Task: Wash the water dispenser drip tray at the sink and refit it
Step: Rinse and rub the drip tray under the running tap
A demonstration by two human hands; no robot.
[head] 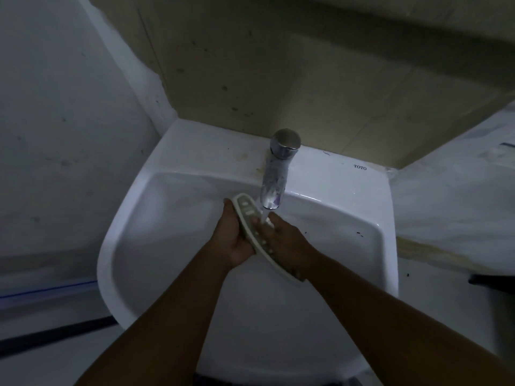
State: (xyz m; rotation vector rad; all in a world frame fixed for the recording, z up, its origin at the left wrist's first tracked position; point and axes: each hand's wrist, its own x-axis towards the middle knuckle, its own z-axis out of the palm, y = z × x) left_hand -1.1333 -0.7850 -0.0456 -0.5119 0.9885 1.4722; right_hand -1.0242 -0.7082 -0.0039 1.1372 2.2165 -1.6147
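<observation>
A pale grey slotted drip tray (248, 211) is held on edge over the white sink (167, 218), tilted from upper left to lower right. Water runs from the chrome tap (276, 174) onto its upper part. My left hand (232, 238) grips the tray from the left, fingers curled behind it. My right hand (284, 240) presses against its slotted face from the right, just under the stream. The tray's lower end pokes out below my right wrist.
The sink sits in a dim corner, with a beige tiled wall (278, 65) behind the tap and a grey wall (55, 107) to the left. A white surface (451, 190) adjoins the basin on the right.
</observation>
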